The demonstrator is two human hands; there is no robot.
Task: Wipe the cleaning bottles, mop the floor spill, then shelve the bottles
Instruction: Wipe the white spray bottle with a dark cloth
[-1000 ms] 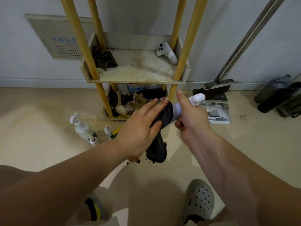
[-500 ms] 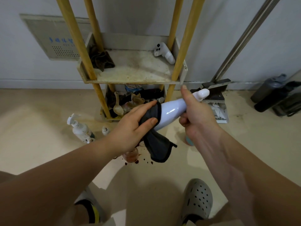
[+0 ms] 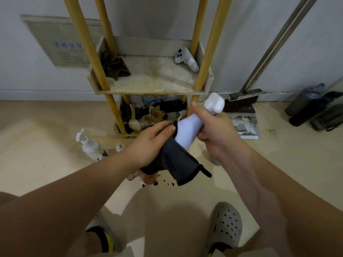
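Observation:
My right hand (image 3: 213,130) grips a white spray bottle (image 3: 189,128) by its neck, tilted with the cap up to the right. My left hand (image 3: 150,145) presses a dark grey cloth (image 3: 178,164) around the bottle's lower body; the cloth hangs down below it. A dark red spill (image 3: 156,182) with small drops lies on the floor under the cloth. A stained white pump bottle (image 3: 91,145) stands on the floor to the left, with a small white bottle (image 3: 119,147) beside it. The bottle's base is hidden by the cloth.
A yellow-posted shelf rack (image 3: 204,89) stands against the wall; its stained shelf holds a brown rag (image 3: 115,68) and a white controller (image 3: 187,59). The lower shelf is cluttered. A dustpan (image 3: 243,115) and metal pole are right, dark bottles (image 3: 304,102) far right. My shoes are below.
The cloth in my left hand has slid down the bottle from its upper part toward its base, baring the white body. The bottle has risen a little in my right hand.

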